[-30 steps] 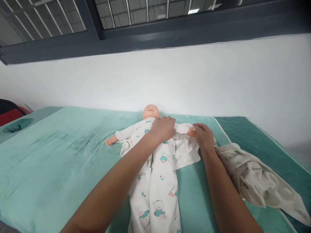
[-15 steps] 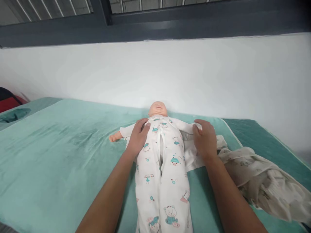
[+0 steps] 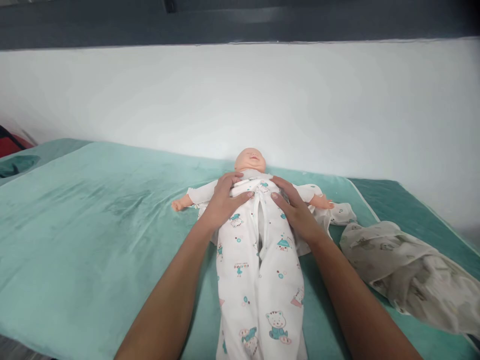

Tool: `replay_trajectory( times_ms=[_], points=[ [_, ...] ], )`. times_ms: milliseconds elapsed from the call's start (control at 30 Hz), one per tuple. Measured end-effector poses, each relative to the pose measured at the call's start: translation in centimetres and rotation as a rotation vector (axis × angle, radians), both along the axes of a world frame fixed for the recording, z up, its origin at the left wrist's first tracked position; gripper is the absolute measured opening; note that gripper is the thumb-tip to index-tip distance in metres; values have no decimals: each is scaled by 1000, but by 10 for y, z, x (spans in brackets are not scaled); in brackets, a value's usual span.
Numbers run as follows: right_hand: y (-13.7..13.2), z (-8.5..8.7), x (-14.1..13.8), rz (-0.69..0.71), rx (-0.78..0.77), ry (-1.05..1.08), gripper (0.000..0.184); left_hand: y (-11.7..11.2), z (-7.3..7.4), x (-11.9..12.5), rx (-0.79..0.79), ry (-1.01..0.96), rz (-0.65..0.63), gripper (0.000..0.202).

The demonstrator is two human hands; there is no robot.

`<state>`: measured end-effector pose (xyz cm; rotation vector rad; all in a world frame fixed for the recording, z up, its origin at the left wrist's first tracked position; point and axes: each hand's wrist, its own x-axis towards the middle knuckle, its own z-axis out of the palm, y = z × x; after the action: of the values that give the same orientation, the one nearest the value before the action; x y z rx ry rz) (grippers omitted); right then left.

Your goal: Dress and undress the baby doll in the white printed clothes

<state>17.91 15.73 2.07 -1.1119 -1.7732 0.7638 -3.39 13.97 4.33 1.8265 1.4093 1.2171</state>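
A baby doll (image 3: pixel 250 160) lies on its back with its arms spread out, its head near the wall. White baby trousers (image 3: pixel 260 280) with bear and house prints reach up over its chest, with a slit down the middle. My left hand (image 3: pixel 227 200) rests on the left side of the waistband, thumb and fingers apart. On the other side, my right hand (image 3: pixel 294 207) lies over the cloth at the doll's chest, also with fingers apart. Both doll hands poke out of white sleeves. A white printed garment (image 3: pixel 341 214) lies partly beneath the doll's arm on the right.
A green blanket (image 3: pixel 93 240) covers the bed. Crumpled pale printed cloth (image 3: pixel 408 275) lies to the right. A white wall (image 3: pixel 180 100) rises behind the doll, below a dark frame (image 3: pixel 240 22). Something red (image 3: pixel 11 145) stands at the far left.
My right hand has left the doll's sleeve on the right and moved inward onto its chest. My left hand has shifted slightly inward and up over the cloth. The view has tilted down.
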Motion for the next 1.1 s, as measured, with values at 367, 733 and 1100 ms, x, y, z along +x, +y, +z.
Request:
replay_trajectory(
  times_ms=[367, 733, 1100],
  points=[
    [2, 9, -8, 76, 68, -76, 41, 0, 0, 9, 298, 224, -61, 9],
    [-12, 21, -20, -11, 149, -76, 26, 4, -7, 7, 469, 473, 60, 16],
    [-30, 34, -12, -21, 60, 316, 42, 8, -15, -3, 565, 546, 65, 12]
  ],
)
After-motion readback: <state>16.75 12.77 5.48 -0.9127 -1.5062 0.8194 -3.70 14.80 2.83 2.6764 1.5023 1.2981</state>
